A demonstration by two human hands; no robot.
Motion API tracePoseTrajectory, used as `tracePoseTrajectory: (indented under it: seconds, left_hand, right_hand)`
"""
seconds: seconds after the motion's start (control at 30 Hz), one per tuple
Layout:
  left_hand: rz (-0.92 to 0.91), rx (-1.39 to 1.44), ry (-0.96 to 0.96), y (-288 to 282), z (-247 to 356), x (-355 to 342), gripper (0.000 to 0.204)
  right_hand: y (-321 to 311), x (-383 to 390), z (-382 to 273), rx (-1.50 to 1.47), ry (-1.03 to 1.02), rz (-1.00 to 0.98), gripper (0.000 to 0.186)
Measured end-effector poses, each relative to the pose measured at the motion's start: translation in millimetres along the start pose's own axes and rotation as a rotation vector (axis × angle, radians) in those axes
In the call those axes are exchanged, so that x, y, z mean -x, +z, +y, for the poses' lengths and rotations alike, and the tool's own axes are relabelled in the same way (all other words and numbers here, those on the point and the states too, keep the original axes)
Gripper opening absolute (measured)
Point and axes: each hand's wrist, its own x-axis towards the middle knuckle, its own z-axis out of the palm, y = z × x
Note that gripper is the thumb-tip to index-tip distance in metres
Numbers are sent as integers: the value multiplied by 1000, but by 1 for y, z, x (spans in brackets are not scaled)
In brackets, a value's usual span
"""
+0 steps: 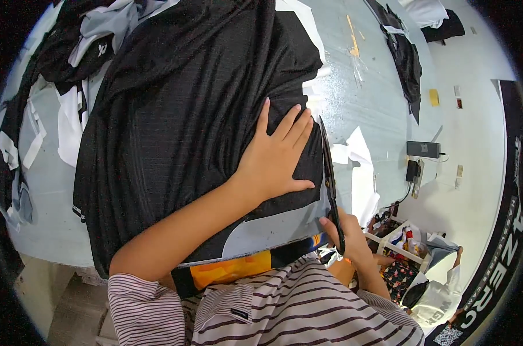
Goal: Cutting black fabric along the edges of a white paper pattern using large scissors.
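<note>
My left hand [270, 161] lies flat on black knit fabric [180, 104], fingers spread toward the fabric's right edge. My right hand [348, 236] grips black-handled scissors [329, 176], whose long blades point away from me along that edge, just right of my left fingertips. White cut material [362, 173] lies right of the scissors, and more white shows along the fabric's far right edge. A pale grey table [353, 86] shows beneath it all, with a curved patch visible by the fabric's lower edge.
Mixed dark, grey and white scraps [100, 34] lie at the left; dark strips [408, 75] at the far right. A black box with a cable [423, 149] is at the table's right side. Beyond are a white crate [411, 254], a seated person in white [440, 300] and a tall banner [512, 161].
</note>
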Motion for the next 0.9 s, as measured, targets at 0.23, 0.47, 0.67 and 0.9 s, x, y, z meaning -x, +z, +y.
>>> tracePoseTrajectory:
  seconds: [0.23,0.47,0.67,0.9]
  left_hand:
    - [17,4,13,-2,0,-1,100]
    - [5,27,12,-4,1,-2,101]
    - [-21,12,3,-7,1,-2,100]
    - [-40,10,1,-6,2,-3,100]
  right_hand:
    - [-8,6,-3,-31,52,-37,36]
    - [-13,1,-3,4,-10,-102,30]
    - [-21,-2,-11,0,25,-177,44]
    - [-18,-5,-21,-25,57,-152,45]
